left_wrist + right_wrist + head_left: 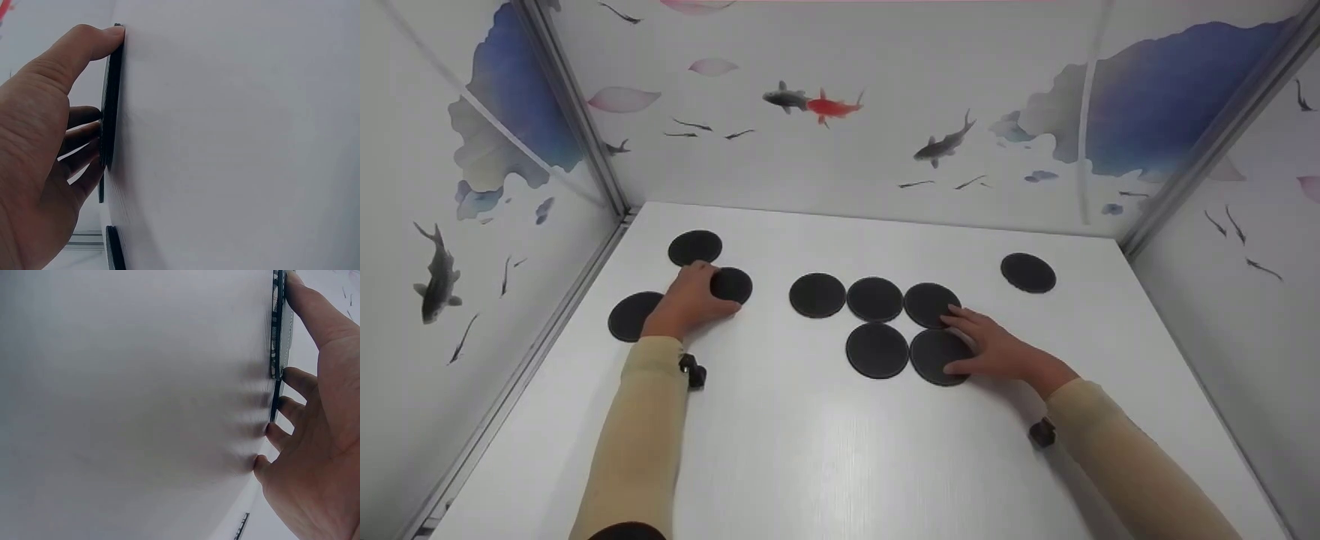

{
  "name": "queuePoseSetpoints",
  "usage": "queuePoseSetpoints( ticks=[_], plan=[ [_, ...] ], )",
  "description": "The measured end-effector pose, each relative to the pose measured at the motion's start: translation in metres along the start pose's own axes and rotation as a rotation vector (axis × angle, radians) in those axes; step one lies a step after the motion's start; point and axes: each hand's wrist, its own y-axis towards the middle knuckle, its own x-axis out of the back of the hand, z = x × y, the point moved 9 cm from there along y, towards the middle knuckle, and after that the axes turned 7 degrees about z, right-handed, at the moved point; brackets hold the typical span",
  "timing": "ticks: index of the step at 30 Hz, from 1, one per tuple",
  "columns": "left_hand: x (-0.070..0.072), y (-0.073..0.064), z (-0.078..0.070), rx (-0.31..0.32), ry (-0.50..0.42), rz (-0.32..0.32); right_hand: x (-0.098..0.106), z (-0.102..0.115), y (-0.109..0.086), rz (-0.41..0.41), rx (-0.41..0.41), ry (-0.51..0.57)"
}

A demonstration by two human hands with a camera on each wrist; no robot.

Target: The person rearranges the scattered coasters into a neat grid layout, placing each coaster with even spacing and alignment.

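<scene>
In the head view, my left hand (690, 298) grips a black round coaster (732, 286) by its edge, thumb on the near side and fingers across from it. The left wrist view shows the thumb bent over the rim of that coaster (112, 101); it looks thick, perhaps more than one layer. My right hand (997, 349) lies over the lower right coaster (937, 356) of a group, thumb on its near part. Its spread fingertips touch the upper right coaster (928, 304) and the tabletop, as the right wrist view shows.
Beside the right-hand group lie more coasters: a left one (817, 295), a middle one (874, 298) and a lower one (877, 350). Two others, an upper (695, 247) and a lower (631, 318), flank the left hand. Another coaster (1028, 273) lies far right. Printed walls (825, 172) enclose the white table (780, 450).
</scene>
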Motion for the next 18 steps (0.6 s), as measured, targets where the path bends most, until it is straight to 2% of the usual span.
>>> queuePoseSetpoints(
  ticks=[6, 18],
  plan=[
    [0.0, -0.002, -0.002, 0.005, -0.005, -0.003, 0.0, 0.0, -0.002, 0.005, -0.016, 0.019],
    [0.002, -0.004, -0.014, -0.038, 0.013, 0.022, 0.001, 0.002, -0.001, -0.002, -0.003, -0.001]
  ],
)
